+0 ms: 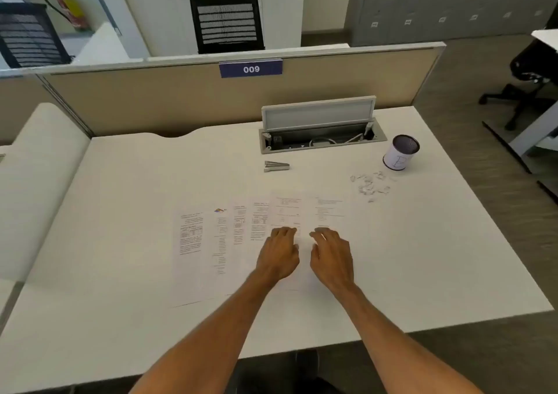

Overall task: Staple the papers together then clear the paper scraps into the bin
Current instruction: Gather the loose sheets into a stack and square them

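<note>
Several printed papers (229,242) lie fanned out in an overlapping row on the white desk (120,197). My left hand (279,254) rests palm down on the sheets near the right end of the row, fingers slightly curled. My right hand (332,257) lies flat on the rightmost sheet, fingers spread. Neither hand holds anything. A grey stapler (276,166) sits beyond the papers, apart from both hands. A heap of torn paper scraps (370,183) lies at the right. Just behind it stands a small mesh bin (400,152) wrapped in white paper.
An open cable tray (320,136) with its lid raised is sunk into the desk behind the stapler. A beige partition (181,97) with a "009" label bounds the far edge. Office chairs stand beyond it and at the far right.
</note>
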`<state>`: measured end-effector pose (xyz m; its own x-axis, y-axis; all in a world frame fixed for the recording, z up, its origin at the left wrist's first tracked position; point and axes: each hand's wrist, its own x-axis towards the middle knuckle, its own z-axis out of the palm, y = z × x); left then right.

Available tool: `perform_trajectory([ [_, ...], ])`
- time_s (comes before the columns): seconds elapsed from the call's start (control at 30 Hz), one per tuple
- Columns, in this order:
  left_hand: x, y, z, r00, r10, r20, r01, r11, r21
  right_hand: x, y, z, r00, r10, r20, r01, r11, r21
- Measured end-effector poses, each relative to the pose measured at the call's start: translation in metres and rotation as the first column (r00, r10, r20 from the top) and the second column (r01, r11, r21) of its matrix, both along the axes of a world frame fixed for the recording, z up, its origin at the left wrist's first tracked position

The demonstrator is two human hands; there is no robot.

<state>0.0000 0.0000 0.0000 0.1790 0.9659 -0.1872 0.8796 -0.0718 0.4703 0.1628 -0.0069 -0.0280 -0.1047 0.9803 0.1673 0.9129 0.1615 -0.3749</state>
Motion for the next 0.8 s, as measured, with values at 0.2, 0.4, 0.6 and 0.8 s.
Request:
perform_trajectory([
  [0.2,0.019,0.024,-0.014,0.971,0.219,0.091,-0.211,0.973,-0.095,0.037,0.030,0.002,0.974,-0.227,-0.028,0.226,0.974,-0.021],
  [0.4,0.024,0.024,-0.024,0.957,0.291,0.002,-0.290,0.954,-0.072,0.078,0.038,-0.012,0.798,-0.603,-0.014,0.593,0.788,-0.167],
  [0.6,0.048,0.028,-0.026,0.942,0.323,0.090,-0.313,0.944,-0.109,0.098,0.035,-0.027,0.771,-0.633,0.070,0.623,0.726,-0.290],
  [0.8,0.055,0.028,-0.034,0.916,0.356,0.187,-0.327,0.930,-0.168,0.088,0.027,-0.030,0.803,-0.593,0.049,0.575,0.753,-0.319],
])
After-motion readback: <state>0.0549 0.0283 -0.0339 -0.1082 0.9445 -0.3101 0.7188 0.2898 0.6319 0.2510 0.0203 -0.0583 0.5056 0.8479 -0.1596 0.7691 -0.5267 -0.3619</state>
